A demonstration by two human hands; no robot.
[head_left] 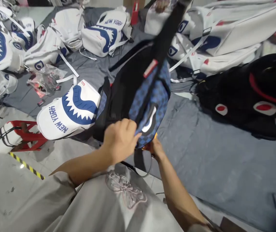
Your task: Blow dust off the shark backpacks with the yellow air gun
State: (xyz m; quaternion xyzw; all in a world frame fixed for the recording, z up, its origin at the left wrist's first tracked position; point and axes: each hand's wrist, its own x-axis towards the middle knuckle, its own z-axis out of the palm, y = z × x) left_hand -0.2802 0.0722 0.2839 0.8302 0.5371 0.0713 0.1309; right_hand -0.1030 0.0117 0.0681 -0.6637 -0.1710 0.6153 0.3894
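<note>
A blue checkered backpack with black panels and straps (150,96) hangs lifted above the grey cloth, its black strap running up to the top of the view. My left hand (120,138) is closed on the bag's lower edge. My right hand (154,148) sits just under the bag's bottom, fingers curled on something small and orange that I cannot make out; most of this hand is hidden by the bag.
A white "NEW YORK" shark-mouth backpack (67,112) lies left of the bag. More white ones (106,30) are piled behind and to the right. A black shark backpack (254,96) lies at right. Grey cloth (212,151) covers the surface. Plastic bags (46,79) and a red stool (26,135) are at left.
</note>
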